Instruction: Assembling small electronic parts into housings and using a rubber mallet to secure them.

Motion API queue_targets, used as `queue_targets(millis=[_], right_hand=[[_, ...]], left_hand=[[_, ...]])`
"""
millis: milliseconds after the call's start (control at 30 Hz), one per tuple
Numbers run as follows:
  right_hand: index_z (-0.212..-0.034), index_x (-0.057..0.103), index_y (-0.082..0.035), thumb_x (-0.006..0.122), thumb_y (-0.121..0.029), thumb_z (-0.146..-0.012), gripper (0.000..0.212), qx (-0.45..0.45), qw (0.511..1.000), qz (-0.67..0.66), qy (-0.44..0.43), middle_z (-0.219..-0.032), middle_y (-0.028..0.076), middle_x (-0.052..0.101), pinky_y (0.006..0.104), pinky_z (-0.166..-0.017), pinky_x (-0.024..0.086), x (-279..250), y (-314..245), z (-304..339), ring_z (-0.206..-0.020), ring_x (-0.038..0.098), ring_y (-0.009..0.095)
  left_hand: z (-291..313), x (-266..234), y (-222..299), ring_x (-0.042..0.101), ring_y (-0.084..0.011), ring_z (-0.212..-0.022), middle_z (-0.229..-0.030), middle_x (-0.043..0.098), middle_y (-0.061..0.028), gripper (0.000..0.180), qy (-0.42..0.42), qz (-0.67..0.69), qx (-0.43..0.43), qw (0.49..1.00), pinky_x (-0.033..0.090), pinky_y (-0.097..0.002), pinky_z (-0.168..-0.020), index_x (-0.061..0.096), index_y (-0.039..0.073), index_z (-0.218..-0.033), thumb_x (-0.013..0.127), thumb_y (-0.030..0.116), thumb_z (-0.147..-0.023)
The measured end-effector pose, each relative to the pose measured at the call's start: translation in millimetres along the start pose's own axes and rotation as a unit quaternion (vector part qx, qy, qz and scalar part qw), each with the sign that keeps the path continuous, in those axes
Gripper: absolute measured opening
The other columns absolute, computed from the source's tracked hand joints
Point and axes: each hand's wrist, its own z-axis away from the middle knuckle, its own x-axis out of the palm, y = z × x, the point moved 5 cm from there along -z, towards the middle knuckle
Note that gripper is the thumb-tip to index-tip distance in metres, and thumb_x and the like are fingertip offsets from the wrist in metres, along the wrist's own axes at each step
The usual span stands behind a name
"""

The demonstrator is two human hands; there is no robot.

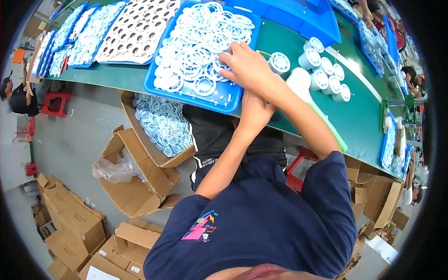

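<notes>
A blue tray on the green table holds a heap of white plastic rings. My right hand reaches over the tray's right side, its fingers bent and its thumb and fingertips closed at the edge of one ring in the heap. My left hand is at the tray's near right corner, partly beneath my right forearm; its fingers are hidden. Beside my right forearm lies a tool with a white head and a green handle, like a mallet. A round white housing with a wire stands right of my hand.
Several more white housings stand on the green table. Behind is a blue bin; to the left, a tray of pitted white parts. A cardboard box of rings sits below the table edge. Other people work farther off.
</notes>
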Motion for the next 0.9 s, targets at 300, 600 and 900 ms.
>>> queue_targets(millis=[300, 600, 900], right_hand=[[-0.128, 0.061, -0.004, 0.080, -0.026, -0.084, 0.053, 0.014, 0.987, -0.141, 0.079, -0.124, 0.019, 0.058, 0.0448, -0.097, 0.051, -54.5, 1.5, 37.7, -0.118, 0.057, 0.037], [-0.125, 0.065, 0.003, 0.085, -0.016, -0.077, 0.055, 0.122, 0.978, -0.126, 0.117, -0.117, 0.017, 0.059, 0.0436, -0.096, 0.049, -73.9, 35.2, 131.8, -0.111, 0.060, 0.035], [-0.117, 0.070, 0.001, 0.087, -0.026, -0.076, 0.053, 0.151, 0.980, -0.079, 0.107, -0.110, 0.015, 0.063, 0.0452, -0.087, 0.050, -62.4, 33.2, 115.8, -0.102, 0.061, 0.035]], left_hand=[[-5.7, -1.3, 6.3, 0.049, -0.0445, -0.133, -0.138, 0.054, -0.0264, 0.068, -0.035, 0.053, 0.011, 0.998, 0.039, -0.0513, -0.111, 0.049, -0.004, -0.141, 0.079, 0.011, -0.082], [1.1, -8.6, 16.9, 0.053, -0.0422, -0.125, -0.134, 0.053, -0.0227, 0.069, -0.022, -0.065, 0.006, 0.998, 0.044, -0.0464, -0.107, 0.047, -0.002, -0.140, 0.080, 0.005, -0.080], [2.5, -7.8, 13.3, 0.056, -0.0378, -0.124, -0.132, 0.055, -0.0191, 0.066, 0.003, -0.078, 0.005, 0.997, 0.045, -0.0430, -0.106, 0.050, 0.001, -0.140, 0.079, 0.003, -0.081]])
